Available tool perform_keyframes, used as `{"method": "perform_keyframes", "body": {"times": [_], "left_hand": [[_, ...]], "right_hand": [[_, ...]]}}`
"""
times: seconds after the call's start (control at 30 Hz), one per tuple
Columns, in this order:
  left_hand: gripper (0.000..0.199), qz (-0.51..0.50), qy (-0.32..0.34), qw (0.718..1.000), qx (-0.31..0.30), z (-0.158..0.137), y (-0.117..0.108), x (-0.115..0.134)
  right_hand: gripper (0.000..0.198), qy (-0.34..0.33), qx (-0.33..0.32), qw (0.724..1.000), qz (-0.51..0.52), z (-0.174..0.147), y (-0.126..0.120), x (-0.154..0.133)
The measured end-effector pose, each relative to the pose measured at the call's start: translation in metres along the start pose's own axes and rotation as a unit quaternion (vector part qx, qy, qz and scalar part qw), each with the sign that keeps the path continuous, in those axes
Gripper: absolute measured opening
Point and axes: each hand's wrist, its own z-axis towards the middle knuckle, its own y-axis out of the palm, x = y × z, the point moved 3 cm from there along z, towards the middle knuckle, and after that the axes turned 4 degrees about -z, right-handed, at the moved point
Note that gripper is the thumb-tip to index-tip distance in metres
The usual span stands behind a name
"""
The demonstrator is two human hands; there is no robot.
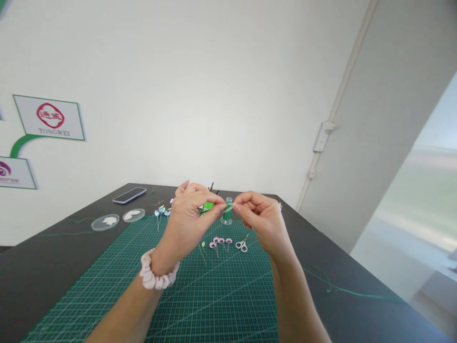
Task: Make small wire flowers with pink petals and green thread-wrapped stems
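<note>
Raised over the cutting mat (228, 286), my left hand (196, 205) and my right hand (259, 214) meet almost fingertip to fingertip. Thumb and forefinger of each are pinched on a thin pale-green strip (229, 207), stretched across the small gap between them. Its exact kind is too small to make out. Behind the fingertips stands a spool of green thread (226, 216), partly covered by them. Below the hands lie several small pink flower shapes on thin stems (221, 241), a pair of white-handled scissors (242, 245) and a small green leaf on a stem (203, 244).
Two shallow clear dishes (104, 222) with white pieces sit at left, near a phone (129, 195). Several blue flower shapes on stems (162, 211) lie by the mat's far left. A bright green object (208, 206) is partly hidden. Loose green thread (353, 291) trails at right.
</note>
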Motion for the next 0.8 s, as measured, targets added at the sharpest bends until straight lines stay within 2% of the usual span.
{"method": "perform_keyframes", "body": {"times": [0.1, 0.2, 0.33, 0.53, 0.67, 0.8], "left_hand": [[0.013, 0.008, 0.003, 1.000, -0.004, 0.000, -0.001, -0.001], [0.012, 0.009, 0.003, 1.000, -0.015, 0.000, -0.001, -0.002], [0.010, 0.003, -0.002, 1.000, -0.028, 0.000, -0.001, -0.003], [0.009, -0.074, -0.043, 0.995, -0.058, 0.001, -0.001, -0.002], [0.010, -0.113, -0.085, 0.987, -0.082, -0.001, 0.000, -0.004], [0.012, -0.122, -0.100, 0.983, -0.091, -0.002, 0.001, -0.004]], "right_hand": [[0.013, 0.004, -0.023, 0.999, 0.026, -0.001, -0.004, 0.003], [0.010, 0.020, -0.043, 0.994, 0.102, -0.001, -0.006, 0.007], [0.007, 0.041, -0.029, 0.981, 0.187, 0.000, -0.009, 0.007], [0.009, 0.052, -0.035, 0.993, 0.103, 0.001, -0.010, 0.007], [0.011, 0.054, -0.029, 0.992, 0.111, 0.004, -0.006, 0.012], [0.015, 0.064, -0.034, 0.991, 0.110, 0.005, 0.001, 0.018]]}}
